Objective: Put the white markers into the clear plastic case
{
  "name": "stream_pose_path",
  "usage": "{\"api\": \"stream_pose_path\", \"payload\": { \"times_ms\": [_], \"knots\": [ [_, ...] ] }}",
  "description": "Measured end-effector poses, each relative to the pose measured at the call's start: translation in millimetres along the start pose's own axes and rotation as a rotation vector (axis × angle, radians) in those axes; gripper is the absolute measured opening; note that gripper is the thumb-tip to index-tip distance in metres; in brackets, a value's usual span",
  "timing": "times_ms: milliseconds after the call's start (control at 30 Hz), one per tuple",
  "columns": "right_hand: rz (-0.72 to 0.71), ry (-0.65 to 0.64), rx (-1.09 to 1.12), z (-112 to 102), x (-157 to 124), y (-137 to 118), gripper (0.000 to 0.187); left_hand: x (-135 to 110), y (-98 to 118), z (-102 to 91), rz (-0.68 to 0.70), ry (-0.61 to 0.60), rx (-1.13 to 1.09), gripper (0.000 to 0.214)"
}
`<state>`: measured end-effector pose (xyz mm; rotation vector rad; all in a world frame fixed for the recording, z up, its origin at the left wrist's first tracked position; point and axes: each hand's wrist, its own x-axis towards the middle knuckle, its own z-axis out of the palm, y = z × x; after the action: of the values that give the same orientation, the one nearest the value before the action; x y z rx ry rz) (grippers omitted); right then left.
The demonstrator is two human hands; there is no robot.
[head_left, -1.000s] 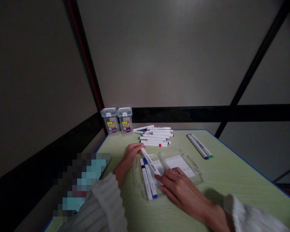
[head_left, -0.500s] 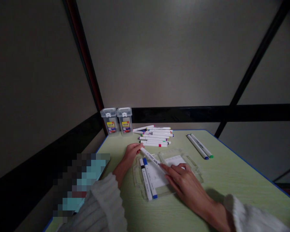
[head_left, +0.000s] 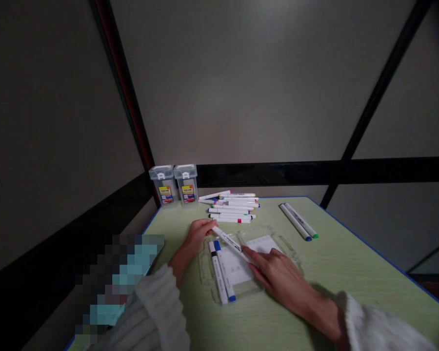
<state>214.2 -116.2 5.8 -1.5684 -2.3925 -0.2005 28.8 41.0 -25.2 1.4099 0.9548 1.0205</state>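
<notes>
My left hand (head_left: 198, 235) pinches one end of a white marker (head_left: 228, 240), which slants over an opened clear plastic case (head_left: 205, 275). At the marker's other end, the thumb and index finger of my right hand (head_left: 280, 275) are closed on it, partly covering that end. In the left part of the case lie two more white markers side by side, a black-banded marker (head_left: 218, 280) and a blue-capped marker (head_left: 225, 273). A white printed sheet (head_left: 237, 270) shows in the case beneath my fingers.
Several white markers (head_left: 232, 210) with coloured ends lie heaped at the back. Two lidded clear boxes (head_left: 186, 185) with yellow labels stand at the back left. Two thick markers (head_left: 296, 223) lie to the right. A blurred-out object (head_left: 131, 278) is by my left sleeve.
The whole view has shifted slightly. Both hands stay on the same marker, and the fingers of my right hand are a little more folded together. The other things lie as before.
</notes>
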Motion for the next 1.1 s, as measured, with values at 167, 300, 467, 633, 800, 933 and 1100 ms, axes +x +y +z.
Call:
{"api": "stream_pose_path", "payload": {
  "times_ms": [167,300,467,633,800,933,1100],
  "knots": [
    [-0.053,0.008,-0.017,-1,0,0,0.037,-1,2,1.1,0.005,0.006,0.020,0.032],
    [-0.068,0.041,-0.020,-1,1,1,0.036,-1,3,0.9,0.016,0.010,0.030,0.033],
    [-0.060,0.065,-0.009,-2,2,3,0.035,2,1,0.4,0.004,-0.003,0.015,0.034],
    [-0.033,0.094,-0.003,-2,1,13,0.037,1,4,1.2,-0.011,0.037,-0.052,0.032],
    [0.140,0.128,-0.059,-4,0,31,0.037,-2,10,2.5,-0.038,0.059,-0.090,0.029],
    [0.300,0.096,-0.085,-7,1,44,0.036,-3,12,2.5,-0.033,0.059,-0.090,0.024],
    [0.425,0.068,-0.154,-9,-1,58,0.036,-2,11,2.0,-0.045,0.054,-0.088,0.022]
  ]
}}
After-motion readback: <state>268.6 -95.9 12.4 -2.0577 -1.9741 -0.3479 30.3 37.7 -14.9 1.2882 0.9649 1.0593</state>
